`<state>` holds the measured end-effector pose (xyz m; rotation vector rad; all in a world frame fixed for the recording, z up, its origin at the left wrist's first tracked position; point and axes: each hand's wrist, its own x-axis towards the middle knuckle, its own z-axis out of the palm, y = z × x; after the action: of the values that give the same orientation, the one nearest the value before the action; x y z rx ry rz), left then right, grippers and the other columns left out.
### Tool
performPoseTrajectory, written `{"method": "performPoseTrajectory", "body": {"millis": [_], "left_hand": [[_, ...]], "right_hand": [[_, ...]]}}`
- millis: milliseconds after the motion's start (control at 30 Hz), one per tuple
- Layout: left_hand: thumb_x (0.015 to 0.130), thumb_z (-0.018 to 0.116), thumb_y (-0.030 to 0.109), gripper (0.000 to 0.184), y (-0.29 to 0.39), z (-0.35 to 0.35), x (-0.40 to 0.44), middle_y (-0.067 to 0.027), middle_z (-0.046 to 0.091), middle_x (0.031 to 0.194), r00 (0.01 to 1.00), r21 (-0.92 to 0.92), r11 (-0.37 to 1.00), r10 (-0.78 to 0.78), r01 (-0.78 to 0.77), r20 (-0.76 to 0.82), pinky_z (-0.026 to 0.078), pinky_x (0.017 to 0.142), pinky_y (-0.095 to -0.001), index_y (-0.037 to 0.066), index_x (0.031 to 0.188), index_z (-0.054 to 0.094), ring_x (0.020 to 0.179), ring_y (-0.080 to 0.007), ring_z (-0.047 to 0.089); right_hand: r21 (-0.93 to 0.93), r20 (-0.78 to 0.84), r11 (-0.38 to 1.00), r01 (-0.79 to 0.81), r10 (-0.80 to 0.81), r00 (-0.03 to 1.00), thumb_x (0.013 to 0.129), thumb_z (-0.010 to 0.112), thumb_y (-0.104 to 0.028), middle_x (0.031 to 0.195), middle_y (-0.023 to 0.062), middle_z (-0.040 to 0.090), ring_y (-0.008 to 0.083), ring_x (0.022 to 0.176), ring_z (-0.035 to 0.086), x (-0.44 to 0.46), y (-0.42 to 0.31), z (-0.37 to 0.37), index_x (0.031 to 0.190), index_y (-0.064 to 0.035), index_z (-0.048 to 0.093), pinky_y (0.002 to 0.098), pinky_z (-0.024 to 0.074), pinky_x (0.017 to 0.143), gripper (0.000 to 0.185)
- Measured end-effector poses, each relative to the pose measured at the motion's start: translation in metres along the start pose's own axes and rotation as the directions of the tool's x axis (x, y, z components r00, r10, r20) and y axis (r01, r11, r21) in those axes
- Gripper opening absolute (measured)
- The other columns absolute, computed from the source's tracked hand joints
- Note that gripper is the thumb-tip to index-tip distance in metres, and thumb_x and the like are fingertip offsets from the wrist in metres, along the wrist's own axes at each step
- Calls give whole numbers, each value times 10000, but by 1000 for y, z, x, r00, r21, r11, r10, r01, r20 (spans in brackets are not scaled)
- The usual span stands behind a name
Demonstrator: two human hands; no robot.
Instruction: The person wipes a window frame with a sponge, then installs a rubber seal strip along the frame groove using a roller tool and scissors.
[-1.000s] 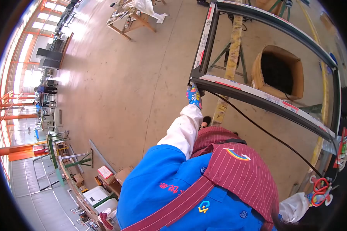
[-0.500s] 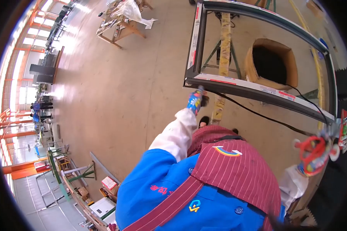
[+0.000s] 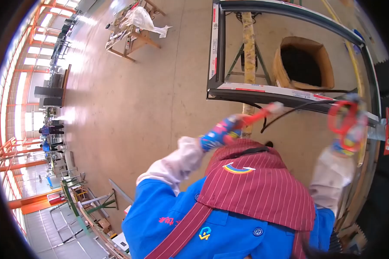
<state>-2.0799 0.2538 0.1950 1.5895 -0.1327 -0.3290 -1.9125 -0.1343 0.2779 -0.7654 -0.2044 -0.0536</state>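
My left hand, in a flowered blue glove, is closed around a red stick-like tool with a pale tip, blurred by motion, in front of my apron. My right hand, also gloved, is at the right near the frame's corner, closed on a red loop-shaped thing; blur hides its kind. A black flexible strip hangs in a loop below the near side of the large dark rectangular frame and runs up towards my right hand. Whether that hand touches the strip cannot be told.
An open cardboard box with dark contents stands on the floor beneath the frame. The frame rests on a padded yellowish beam with green trestle legs. A wooden table holding white plastic stands at the far left. People work in the distance.
My left hand has moved from the frame's corner back towards my body and now shows the red tool. My right hand has risen towards the frame. The black strip's loop has shifted.
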Motion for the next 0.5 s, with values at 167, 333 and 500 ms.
{"method": "performPoseTrajectory", "body": {"millis": [167,333,500], "left_hand": [[848,604,143,306,-3,-127,-37,-133,621,825,990,913,407,123,18,-75,503,624,-377,83,1143,544,733,-314,621],[862,534,167,301,26,-153,3,-104,586,753,960,999,3,-279,-34,33,474,530,-385,194,1162,550,648,-283,605],[899,422,160,516,46,-102,73,-83,570,673,896,948,-36,-340,-315,285,461,498,-418,375,1365,371,570,-269,582]], "right_hand": [[-702,443,386,599,-421,791,863,618,-298,1031,162,611,319,866,629,39,-195,8,1262,-28,492,397,567,685,498],[-432,890,-479,764,-362,277,966,443,-251,1160,152,535,287,986,583,61,-184,7,1263,15,442,401,512,845,399],[-593,671,176,786,-432,603,971,345,-383,1224,145,499,286,1174,456,47,-163,-32,1234,-10,475,399,380,991,474]]}}
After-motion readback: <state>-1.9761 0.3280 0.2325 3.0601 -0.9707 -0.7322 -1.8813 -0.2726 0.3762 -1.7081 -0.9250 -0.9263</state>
